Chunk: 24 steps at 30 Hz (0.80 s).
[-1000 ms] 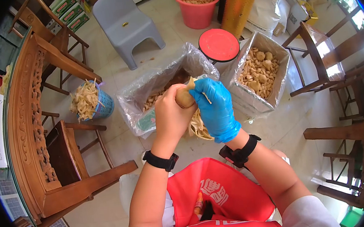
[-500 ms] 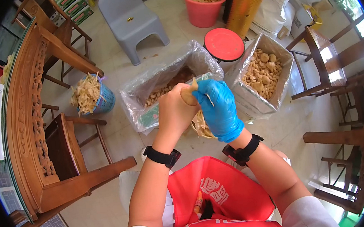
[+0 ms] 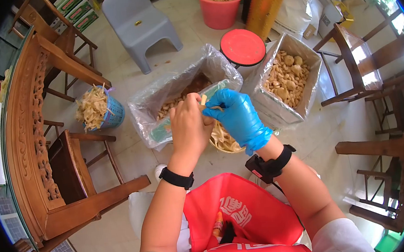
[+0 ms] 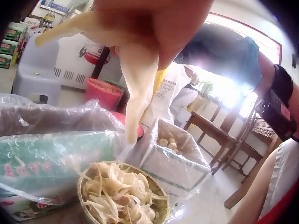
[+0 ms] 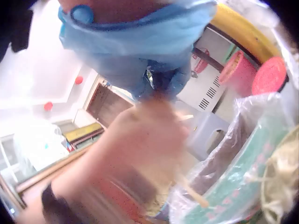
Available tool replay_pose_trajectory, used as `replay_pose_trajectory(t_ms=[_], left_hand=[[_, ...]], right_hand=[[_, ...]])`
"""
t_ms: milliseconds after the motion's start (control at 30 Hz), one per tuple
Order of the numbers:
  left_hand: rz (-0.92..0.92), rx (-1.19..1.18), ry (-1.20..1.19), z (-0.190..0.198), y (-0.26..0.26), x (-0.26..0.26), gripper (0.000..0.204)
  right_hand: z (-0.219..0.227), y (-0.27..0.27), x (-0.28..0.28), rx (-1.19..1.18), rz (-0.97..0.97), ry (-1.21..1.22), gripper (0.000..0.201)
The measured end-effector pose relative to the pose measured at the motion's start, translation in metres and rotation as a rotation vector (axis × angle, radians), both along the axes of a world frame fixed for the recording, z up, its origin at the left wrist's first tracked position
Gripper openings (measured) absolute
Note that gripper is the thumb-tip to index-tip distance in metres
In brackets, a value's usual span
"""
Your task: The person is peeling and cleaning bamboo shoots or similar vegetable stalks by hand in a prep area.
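My bare left hand grips a garlic bulb, mostly hidden behind its curled fingers. The bulb's pale tip pokes up beside the fingertips. In the left wrist view, loose strips of garlic skin hang down from under this hand. My right hand, in a blue glove, meets the left one and pinches at the bulb's skin with thumb and fingers. Below both hands stands a round woven basket heaped with garlic skins.
A plastic-lined box with garlic cloves stands ahead; another lined box of garlic is right. Beyond are a red-lidded container, pink bucket and grey chair. A blue basket of skins sits left, near wooden furniture.
The round bulb showing between the hands earlier is now mostly hidden in the left hand. The right hand has turned, its fingers lower and pointing left; both hands have shifted slightly left.
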<state>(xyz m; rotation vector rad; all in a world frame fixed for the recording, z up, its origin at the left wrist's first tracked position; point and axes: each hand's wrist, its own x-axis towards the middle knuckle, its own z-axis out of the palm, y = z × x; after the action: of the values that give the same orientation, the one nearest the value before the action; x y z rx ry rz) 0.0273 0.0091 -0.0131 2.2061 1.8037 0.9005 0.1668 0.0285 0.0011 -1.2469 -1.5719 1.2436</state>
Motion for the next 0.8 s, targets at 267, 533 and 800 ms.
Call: replay_pose_trajectory(t_ms=[267,533,800], left_hand=[[0.065,-0.141,-0.033,-0.009,0.002,-0.001,0.039],[0.095,-0.113,-0.009,0.000,0.003,-0.006,0.042],[0.078,-0.309,-0.302,-0.005,0.002,-0.016,0.053]], right_hand=[[-0.018,-0.018,-0.005,0.497,0.078,-0.269,0.017],[-0.011,-0.013,-0.006,0.048,0.135,-0.050,0.018],[0.006,-0.010,0.006,-0.200,0.299,0.105,0.019]])
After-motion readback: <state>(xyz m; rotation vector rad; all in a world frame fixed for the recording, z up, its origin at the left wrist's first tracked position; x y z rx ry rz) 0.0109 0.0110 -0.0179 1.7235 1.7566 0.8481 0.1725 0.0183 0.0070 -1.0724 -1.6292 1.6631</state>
